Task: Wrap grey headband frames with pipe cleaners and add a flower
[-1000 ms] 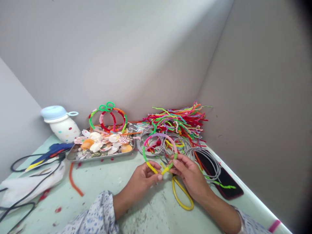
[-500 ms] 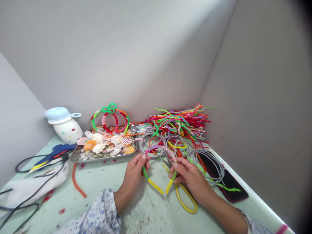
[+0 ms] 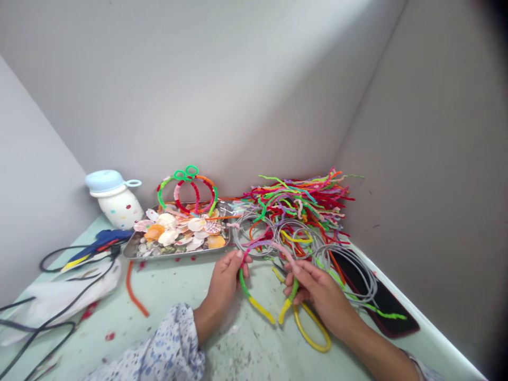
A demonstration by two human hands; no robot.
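Both hands hold a headband-shaped hoop (image 3: 257,302) wrapped in fuzzy pipe cleaner, purple and pink at the top, green lower down, yellow at its two ends. My left hand (image 3: 225,280) pinches its left side where pink meets green. On the opposite side, the fingers of my right hand (image 3: 311,283) are closed around the pink and green part. The yellow ends point toward me, with a small gap between them. Beneath my right hand lies a tool with a yellow looped handle (image 3: 326,346); much of it is hidden.
A metal tray (image 3: 178,257) of shells carries finished-looking fuzzy headbands (image 3: 216,193). Behind my hands are coils of grey wire (image 3: 254,254) and a heap of pipe cleaners (image 3: 301,193). A dark phone-like slab (image 3: 397,325) lies right; a white bottle (image 3: 119,209), cables and blue-handled pliers (image 3: 101,241) left.
The whole scene has shifted slightly right in view as the head turned a little left. Both hands keep their hold on the hoop, with little change in grip.
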